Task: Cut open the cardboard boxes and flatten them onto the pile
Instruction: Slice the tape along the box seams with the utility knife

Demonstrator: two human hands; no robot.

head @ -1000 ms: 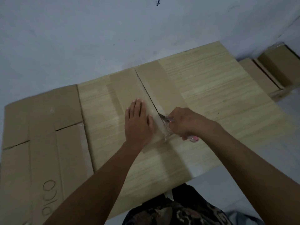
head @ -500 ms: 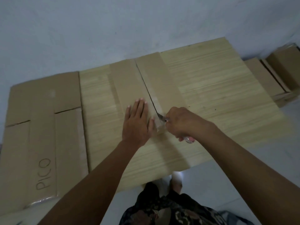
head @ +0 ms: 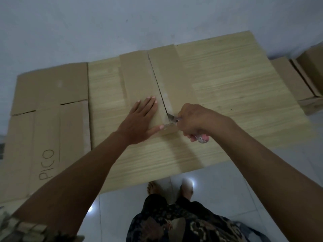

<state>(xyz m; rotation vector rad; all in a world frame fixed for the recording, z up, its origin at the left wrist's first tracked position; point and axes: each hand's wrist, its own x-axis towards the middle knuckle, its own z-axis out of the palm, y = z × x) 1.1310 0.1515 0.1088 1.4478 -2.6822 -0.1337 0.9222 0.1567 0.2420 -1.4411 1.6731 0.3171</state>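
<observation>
Now nearer the box [head: 139, 79] edge — knife [head: 172, 118] gripped by right hand [head: 195, 121], left hand [head: 139, 119] still flat.

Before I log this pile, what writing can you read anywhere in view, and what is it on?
"PICO": handwritten in dark marker on the flattened cardboard sheet at the left, running sideways along its near panel.
Nothing else is readable: the box being cut, the wood-grain board and the boxes at the right show no print.

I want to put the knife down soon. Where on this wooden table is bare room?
Bare wood lies right of the cardboard box, toward the table edge, and near the front edge. It is crowded where the left hand and right hand work the knife.
</observation>
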